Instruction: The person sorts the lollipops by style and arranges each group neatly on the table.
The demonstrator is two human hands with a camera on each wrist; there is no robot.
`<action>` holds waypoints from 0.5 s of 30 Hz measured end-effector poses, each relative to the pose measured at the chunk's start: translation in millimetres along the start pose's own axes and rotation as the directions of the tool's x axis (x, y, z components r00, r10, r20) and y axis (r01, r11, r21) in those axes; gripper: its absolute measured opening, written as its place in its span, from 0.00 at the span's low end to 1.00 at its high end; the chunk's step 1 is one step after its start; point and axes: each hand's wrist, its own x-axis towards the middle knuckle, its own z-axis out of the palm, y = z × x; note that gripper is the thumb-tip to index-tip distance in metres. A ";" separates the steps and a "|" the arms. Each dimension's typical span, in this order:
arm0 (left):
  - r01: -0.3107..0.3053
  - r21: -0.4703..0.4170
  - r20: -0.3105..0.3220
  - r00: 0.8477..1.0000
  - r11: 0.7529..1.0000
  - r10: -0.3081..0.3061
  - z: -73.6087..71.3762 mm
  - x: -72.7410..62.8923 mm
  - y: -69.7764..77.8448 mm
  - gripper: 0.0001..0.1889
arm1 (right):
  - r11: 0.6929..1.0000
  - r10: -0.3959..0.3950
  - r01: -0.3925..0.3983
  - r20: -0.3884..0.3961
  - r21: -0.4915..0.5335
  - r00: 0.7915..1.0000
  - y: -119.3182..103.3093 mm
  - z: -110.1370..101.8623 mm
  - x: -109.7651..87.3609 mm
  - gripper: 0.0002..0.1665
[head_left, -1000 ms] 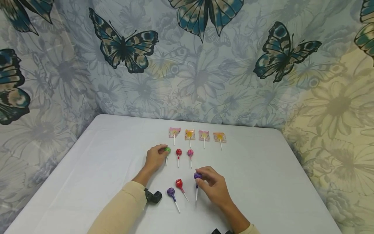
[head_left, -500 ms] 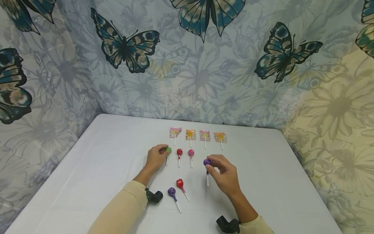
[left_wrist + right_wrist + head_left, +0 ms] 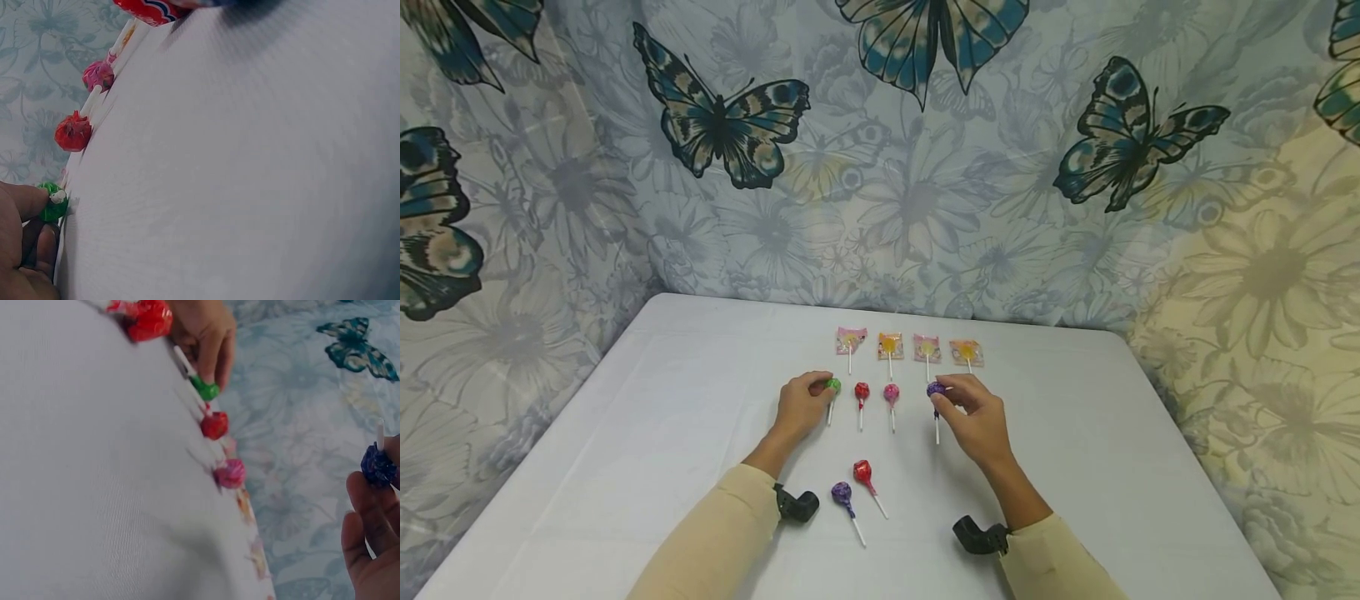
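Observation:
My left hand (image 3: 802, 406) pinches the green lollipop (image 3: 834, 385) by its wrapped head at the left end of a row. To its right in that row lie a red lollipop (image 3: 862, 391) and a pink lollipop (image 3: 891, 393). My right hand (image 3: 976, 414) holds a purple lollipop (image 3: 936, 390) by the head between thumb and fingers, right of the pink one, its white stick pointing toward me. In the right wrist view this purple lollipop (image 3: 378, 465) shows raised off the table. The left wrist view shows thumb and finger on the green lollipop (image 3: 52, 203).
Nearer me lie another purple lollipop (image 3: 842, 494) and another red lollipop (image 3: 862, 473). Behind the row, several flat lollipops in clear wrappers, such as an orange one (image 3: 891, 345), form a line on the white table (image 3: 700, 350). A butterfly-patterned wall covering (image 3: 917, 200) rises behind.
My right hand has carried its purple lollipop forward and to the right, from near the loose ones to level with the row. My left hand stays on the green lollipop.

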 end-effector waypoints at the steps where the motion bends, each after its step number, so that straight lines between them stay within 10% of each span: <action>1: -0.001 0.002 0.000 1.000 1.000 0.001 0.5 0.3 -0.8 0.13 | 1.000 0.017 -0.017 -0.001 -0.013 1.000 1.3 0.5 1.8 0.13; 15: -0.010 0.003 0.006 1.000 1.000 0.010 0.0 0.6 -2.5 0.13 | 0.973 0.226 -0.225 0.005 -0.052 0.974 64.7 12.3 17.3 0.15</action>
